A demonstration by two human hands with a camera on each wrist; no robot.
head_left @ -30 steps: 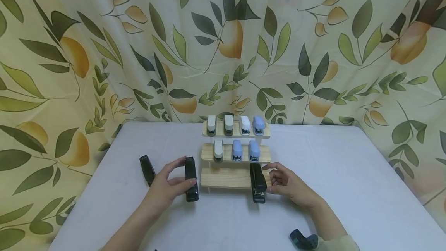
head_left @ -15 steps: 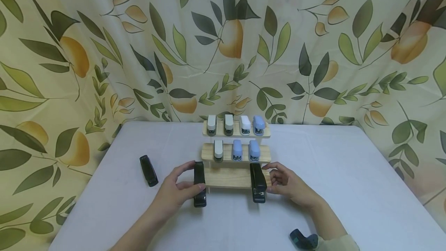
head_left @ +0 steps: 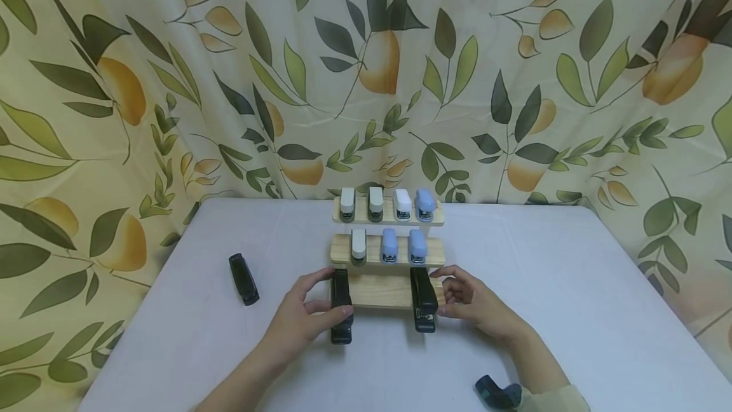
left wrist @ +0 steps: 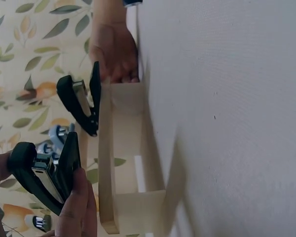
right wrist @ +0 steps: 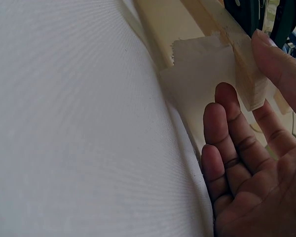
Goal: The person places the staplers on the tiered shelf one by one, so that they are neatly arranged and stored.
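My left hand (head_left: 305, 316) grips a black stapler (head_left: 340, 297) between thumb and fingers, over the left end of the bottom shelf of a wooden tiered stand (head_left: 380, 294). In the left wrist view this held stapler (left wrist: 44, 173) is close over the shelf board (left wrist: 106, 173). A second black stapler (head_left: 424, 297) rests at the right end of that shelf, its front end jutting past the edge. At the shelf's right end, my right hand (head_left: 471, 307) holds the board between thumb and index finger. Its other fingers (right wrist: 217, 123) lie bent below the board in the right wrist view.
Small staplers in grey, white and blue line the middle shelf (head_left: 373, 250) and top shelf (head_left: 337, 213). Another black stapler (head_left: 244, 280) lies on the white tabletop (head_left: 549, 272) at left. A dark curved object (head_left: 497, 393) sits by the right sleeve (head_left: 555, 399).
The left hand has carried its black stapler rightward, from beside the stand to over the bottom shelf's left end. The right hand has stayed in place.
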